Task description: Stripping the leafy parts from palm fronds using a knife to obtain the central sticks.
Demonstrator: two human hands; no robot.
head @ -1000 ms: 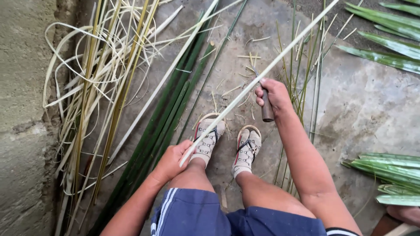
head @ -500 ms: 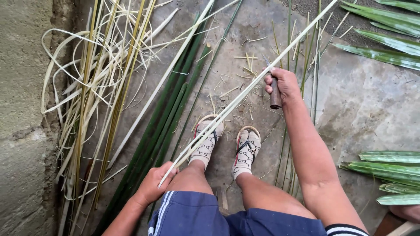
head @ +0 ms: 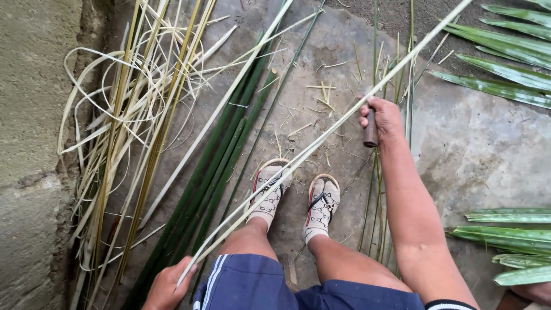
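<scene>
A long pale strip of palm midrib (head: pixel 321 143) runs diagonally from the lower left to the upper right across my legs. My left hand (head: pixel 167 285) grips its near end beside my left thigh. My right hand (head: pixel 383 117) is closed on a knife with a dark wooden handle (head: pixel 371 130), pressed against the strip further up. My two feet in patterned socks and sandals (head: pixel 298 198) rest on the stone ground under the strip.
A pile of pale curled peelings and yellowish stems (head: pixel 123 115) lies at the left by a concrete wall (head: pixel 31 143). Dark green midribs (head: pixel 224 161) lie beside it. Green palm leaflets (head: pixel 505 69) lie at the right, thin green stalks (head: pixel 379 189) under my right arm.
My left hand has pulled the strip's end back toward my hip. My right hand with the knife has slid further up along the strip.
</scene>
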